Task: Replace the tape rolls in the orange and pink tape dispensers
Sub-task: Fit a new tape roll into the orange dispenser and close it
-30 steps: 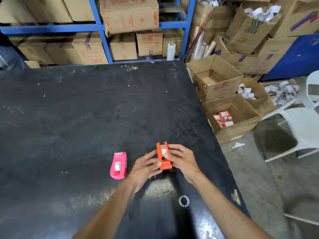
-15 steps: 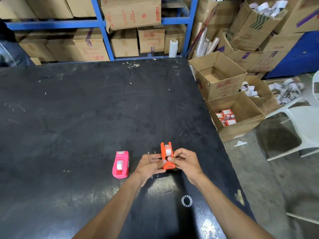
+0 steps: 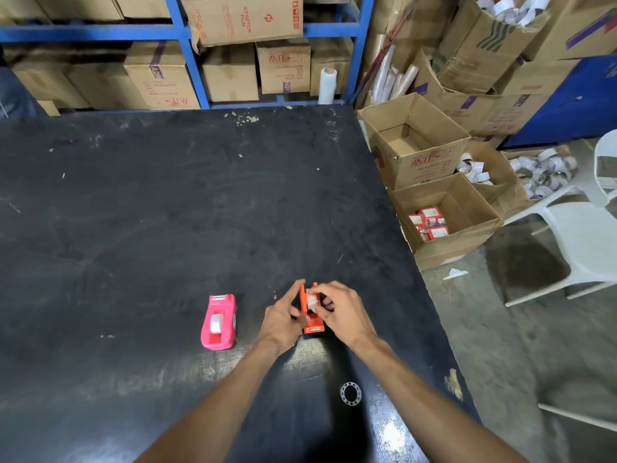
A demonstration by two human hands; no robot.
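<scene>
The orange tape dispenser (image 3: 312, 324) stands on the black table (image 3: 167, 212) near its front right, between both hands. My left hand (image 3: 282, 320) grips the dispenser's left side, forefinger stretched along it. My right hand (image 3: 340, 314) is over the top, its fingertips pinching the small tape roll (image 3: 312, 299) seated in the dispenser. To the left the pink tape dispenser (image 3: 218, 322) sits alone with a white roll in it. A clear empty tape core ring (image 3: 350, 394) lies on the table nearer to me.
The table's right edge runs close by my right hand. Beyond it on the floor are open cardboard boxes, one holding red tape packets (image 3: 429, 223), and a white plastic chair (image 3: 581, 238). Blue shelving with cartons (image 3: 240, 18) stands behind the table.
My right hand has moved from the dispenser's side onto the tape roll at its top, and my left forefinger has stretched forward along the dispenser. The camera has drifted slightly.
</scene>
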